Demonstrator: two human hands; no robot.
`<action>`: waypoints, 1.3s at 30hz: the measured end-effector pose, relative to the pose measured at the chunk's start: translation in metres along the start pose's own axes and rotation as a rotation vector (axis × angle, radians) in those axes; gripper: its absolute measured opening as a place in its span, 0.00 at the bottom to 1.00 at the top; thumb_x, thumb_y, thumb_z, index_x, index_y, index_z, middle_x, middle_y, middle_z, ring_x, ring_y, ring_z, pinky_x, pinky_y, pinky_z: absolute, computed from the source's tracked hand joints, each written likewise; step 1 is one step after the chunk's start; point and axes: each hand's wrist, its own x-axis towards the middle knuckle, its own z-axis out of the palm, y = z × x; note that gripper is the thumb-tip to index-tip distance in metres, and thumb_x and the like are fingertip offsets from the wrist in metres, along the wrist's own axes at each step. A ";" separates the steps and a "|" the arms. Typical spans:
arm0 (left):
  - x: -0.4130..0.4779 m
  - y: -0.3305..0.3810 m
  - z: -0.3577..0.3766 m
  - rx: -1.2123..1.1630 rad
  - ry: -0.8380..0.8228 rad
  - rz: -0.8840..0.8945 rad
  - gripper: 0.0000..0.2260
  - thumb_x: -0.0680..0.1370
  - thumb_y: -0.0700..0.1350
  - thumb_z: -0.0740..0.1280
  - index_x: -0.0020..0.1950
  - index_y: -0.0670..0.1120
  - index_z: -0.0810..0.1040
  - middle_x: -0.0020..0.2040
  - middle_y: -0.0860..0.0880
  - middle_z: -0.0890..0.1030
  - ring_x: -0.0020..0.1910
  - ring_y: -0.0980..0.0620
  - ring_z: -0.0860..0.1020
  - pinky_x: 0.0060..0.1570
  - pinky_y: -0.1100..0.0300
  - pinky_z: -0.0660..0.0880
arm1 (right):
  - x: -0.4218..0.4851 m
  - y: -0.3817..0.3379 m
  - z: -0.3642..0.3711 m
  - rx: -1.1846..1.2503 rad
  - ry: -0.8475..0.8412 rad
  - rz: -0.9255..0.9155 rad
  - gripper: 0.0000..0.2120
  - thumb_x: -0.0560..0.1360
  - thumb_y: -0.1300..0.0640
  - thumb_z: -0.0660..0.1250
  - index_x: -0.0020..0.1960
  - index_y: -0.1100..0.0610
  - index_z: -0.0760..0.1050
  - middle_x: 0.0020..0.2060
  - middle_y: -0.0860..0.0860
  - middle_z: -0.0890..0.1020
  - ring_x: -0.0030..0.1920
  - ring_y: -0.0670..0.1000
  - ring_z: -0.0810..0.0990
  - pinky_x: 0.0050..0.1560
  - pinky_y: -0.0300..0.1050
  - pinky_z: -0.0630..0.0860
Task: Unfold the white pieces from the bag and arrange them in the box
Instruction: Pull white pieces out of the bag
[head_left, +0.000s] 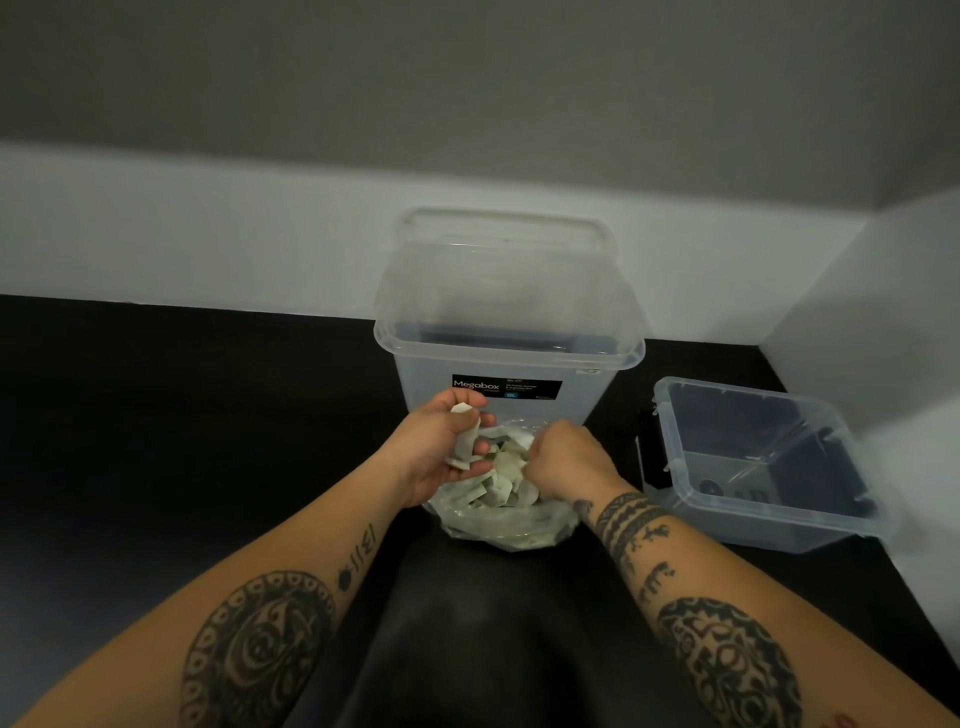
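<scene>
To the left we see a wide stretch of black surface (156, 415), bounded at the back by the straight foot of the white wall (208, 234). The left hand (434, 452) hovers over the near left edge of the bag (498, 527), its fingers (480, 446) curled round a bunch of white pieces (464, 441) that are still folded. More pieces lie loose in the open mouth of the clear bag, which sits just in front of the tall clear box (509, 353) and touches or nearly touches its front wall. That box stands open, its lid (504, 244) upright behind it against the wall. Its black label (506, 387) reads "Megabox", with "12L" on a blue patch; the smaller print is too blurred to read. The right hand (566, 460) reaches into the bag from the right with its fingers bent down among the pieces; we cannot tell what they grip. Further right, apart from the tall box by a narrow gap, a small clear box (779, 530) sits open with a black latch (647, 447) on its left side, close to the corner where the wall turns toward us
</scene>
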 end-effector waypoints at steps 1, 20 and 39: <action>0.002 0.001 0.000 0.006 0.005 0.001 0.08 0.84 0.39 0.62 0.56 0.50 0.79 0.54 0.46 0.83 0.38 0.51 0.80 0.50 0.46 0.82 | 0.000 -0.001 -0.008 0.070 -0.028 -0.026 0.02 0.75 0.59 0.70 0.46 0.55 0.81 0.43 0.50 0.83 0.44 0.50 0.82 0.47 0.46 0.82; 0.003 0.003 -0.004 -0.293 -0.113 -0.087 0.12 0.83 0.40 0.62 0.65 0.49 0.76 0.48 0.45 0.84 0.38 0.46 0.83 0.33 0.56 0.80 | -0.007 -0.012 -0.037 0.471 0.239 -0.112 0.07 0.79 0.48 0.68 0.47 0.50 0.82 0.41 0.46 0.85 0.41 0.47 0.83 0.45 0.45 0.81; 0.009 0.003 -0.009 -0.227 0.091 0.028 0.12 0.83 0.37 0.61 0.63 0.47 0.77 0.58 0.45 0.83 0.49 0.42 0.85 0.53 0.38 0.81 | -0.003 -0.010 -0.023 0.191 -0.008 -0.055 0.07 0.78 0.52 0.70 0.53 0.53 0.80 0.46 0.49 0.82 0.45 0.48 0.81 0.45 0.43 0.77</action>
